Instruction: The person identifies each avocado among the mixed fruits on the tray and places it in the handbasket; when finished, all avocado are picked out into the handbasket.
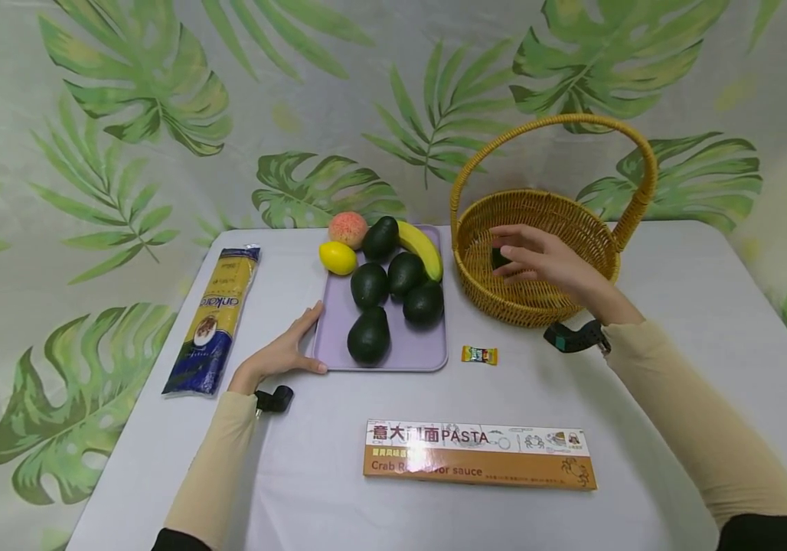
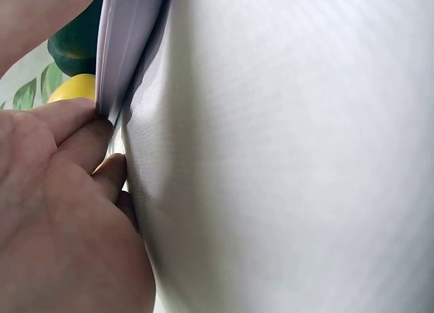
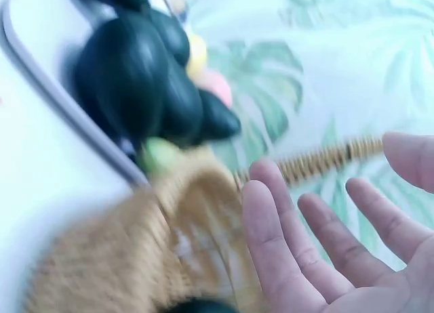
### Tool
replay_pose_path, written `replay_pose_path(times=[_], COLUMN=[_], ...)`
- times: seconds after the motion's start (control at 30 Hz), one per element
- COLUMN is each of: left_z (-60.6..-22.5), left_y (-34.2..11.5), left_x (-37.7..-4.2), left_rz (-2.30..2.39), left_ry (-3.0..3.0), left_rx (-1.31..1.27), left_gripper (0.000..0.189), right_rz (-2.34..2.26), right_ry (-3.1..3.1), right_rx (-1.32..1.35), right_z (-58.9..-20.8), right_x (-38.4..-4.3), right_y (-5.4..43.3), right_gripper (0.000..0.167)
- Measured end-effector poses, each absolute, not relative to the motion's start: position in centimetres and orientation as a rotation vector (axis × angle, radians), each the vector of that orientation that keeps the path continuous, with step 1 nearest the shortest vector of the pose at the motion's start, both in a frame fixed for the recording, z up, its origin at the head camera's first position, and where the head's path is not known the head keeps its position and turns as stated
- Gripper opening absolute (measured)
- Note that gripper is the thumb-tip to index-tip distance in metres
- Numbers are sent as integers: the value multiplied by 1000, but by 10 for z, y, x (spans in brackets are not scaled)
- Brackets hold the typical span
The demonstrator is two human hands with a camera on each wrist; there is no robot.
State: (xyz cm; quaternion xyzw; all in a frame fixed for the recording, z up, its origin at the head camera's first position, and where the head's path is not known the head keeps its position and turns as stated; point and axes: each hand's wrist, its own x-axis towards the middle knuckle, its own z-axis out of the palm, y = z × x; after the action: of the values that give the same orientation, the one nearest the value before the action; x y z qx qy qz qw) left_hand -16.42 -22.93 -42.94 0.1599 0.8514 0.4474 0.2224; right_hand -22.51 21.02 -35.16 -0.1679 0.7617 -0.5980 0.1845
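A lilac tray (image 1: pixel 400 356) bears several dark green avocados (image 1: pixel 369 337), a banana (image 1: pixel 421 249), a lemon (image 1: pixel 337 259) and a peach (image 1: pixel 348 229). My left hand (image 1: pixel 286 348) touches the tray's left side near its front corner, thumb and fingers spread apart; the left wrist view has the fingertips against the tray rim (image 2: pixel 112 55). Over the wicker basket (image 1: pixel 538 310) is my right hand (image 1: pixel 548 264), fingers spread and holding nothing. A dark green avocado (image 1: pixel 499 258) shows in the basket, partly hidden behind those fingers; only its top edge appears in the right wrist view.
On the left lies a blue and yellow pasta bag (image 1: pixel 213 321). A pasta box (image 1: pixel 479 455) lies near the front, and a small wrapped candy (image 1: pixel 479 355) sits between tray and basket. The basket's tall handle (image 1: pixel 559 120) arches up. Leaf-patterned cloth (image 1: pixel 324 184) hangs behind the table.
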Motion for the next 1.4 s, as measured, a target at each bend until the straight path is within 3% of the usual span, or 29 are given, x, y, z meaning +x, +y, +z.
replay_pose_path(times=[0.3,0.63,0.93,1.13,1.4], left_z=[-427,-427,-436,-459,-464], left_y=[-228,-227,-231,-240,-244], left_x=[-163,-162,-167,-178,-178], left_rz=[1241,1243,1241,1225,1227], left_ry=[2354,2358,2357,2384,2374], left_rx=[436,443,440,437,421], left_gripper=[106,105,107,111,115], right_rz=[-1606,-1441,-1250,-1124,-1070], right_ry=[2022,1934,2143,2326,2442], right_rx=[-687,-815,-855,-797,-688], right_z=[-370,-394,-400,-402,-413], right_x=[-200,-186,-182,-181,-176], right_y=[160,103,60,37,19], right_gripper=[49,56,68,67,59])
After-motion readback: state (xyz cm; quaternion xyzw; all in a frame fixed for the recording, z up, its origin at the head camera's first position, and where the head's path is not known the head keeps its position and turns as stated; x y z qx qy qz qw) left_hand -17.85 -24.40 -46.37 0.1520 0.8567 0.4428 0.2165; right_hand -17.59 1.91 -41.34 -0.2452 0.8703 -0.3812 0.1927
